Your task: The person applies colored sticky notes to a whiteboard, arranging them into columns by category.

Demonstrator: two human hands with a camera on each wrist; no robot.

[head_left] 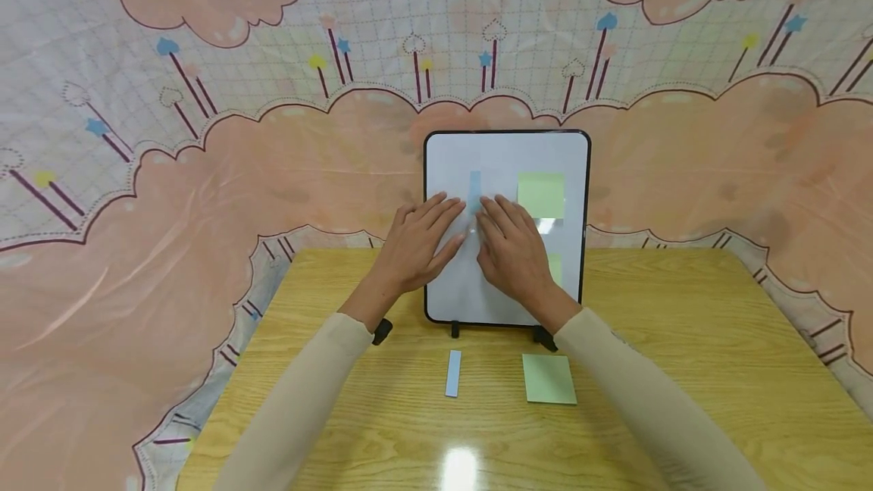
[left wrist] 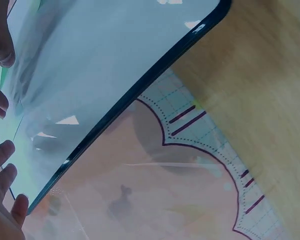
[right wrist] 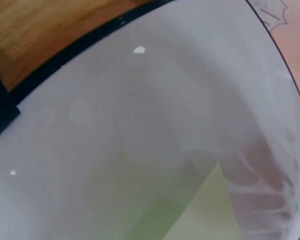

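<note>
In the head view, both hands are at an upright whiteboard with a black frame. My left hand lies over the board's left part, its fingers extended and the fingertips near a narrow light-blue sticky strip. From the other side, my right hand has its fingertips at the lower end of that strip, which they partly cover. A square green sticky note is on the board just right of the right hand. Below it, another green note is partly hidden by that hand.
Black stand feet support the board on a wooden table. In front of it lie a pad of narrow blue strips and a square green note pad. A patterned cloth hangs behind.
</note>
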